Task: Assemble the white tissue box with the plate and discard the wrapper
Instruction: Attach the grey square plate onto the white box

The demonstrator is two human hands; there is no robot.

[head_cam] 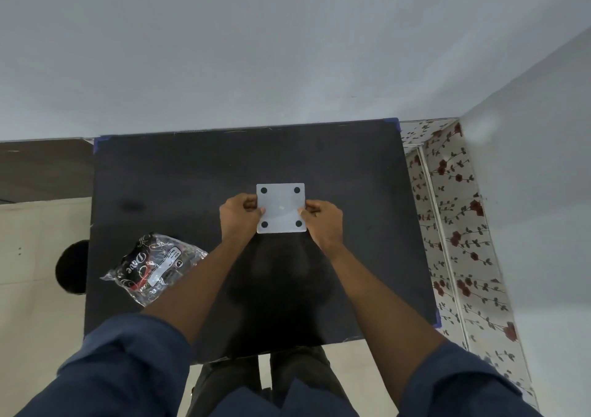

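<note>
A white square plate (280, 202) with a black round pad near each corner faces up at the middle of the black table (179, 176). My left hand (239, 216) grips its left edge and my right hand (323, 219) grips its right edge, thumbs on top. Whatever lies under the plate is hidden, so I cannot tell whether the tissue box is beneath it. The clear plastic wrapper (153, 268), printed in black, white and red, lies crumpled at the table's front left, apart from both hands.
The table stands against a pale wall (287, 48). A floral-patterned surface (454, 224) runs along its right side. A dark round object (72, 268) sits on the floor just off the left edge. My legs show below the front edge.
</note>
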